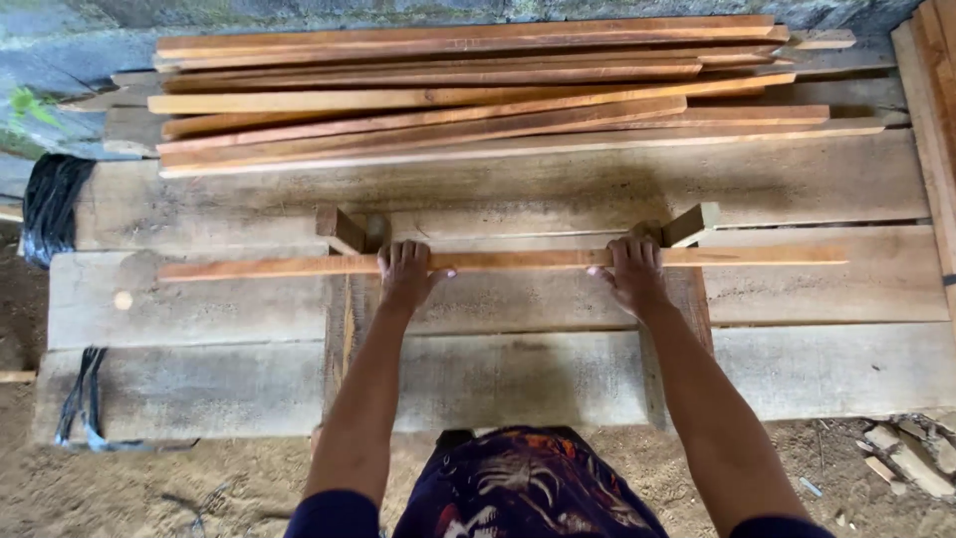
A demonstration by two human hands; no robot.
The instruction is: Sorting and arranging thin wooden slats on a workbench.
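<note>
A long thin reddish wooden strip [508, 262] lies crosswise on a bench of grey planks [827, 369]. My left hand [406, 273] is closed over the strip left of its middle. My right hand [633, 271] grips it right of the middle. Behind the strip, two short angled wooden blocks, one at the left [341, 229] and one at the right [691, 223], stick up from the bench just beyond my hands. Both my forearms reach forward over the near planks.
A pile of several similar reddish strips [478, 90] lies along the far side of the bench. Black bundled material [55, 204] hangs at the left end, more boards [936, 120] lean at the right, and wood scraps [911, 458] lie on the dirt floor.
</note>
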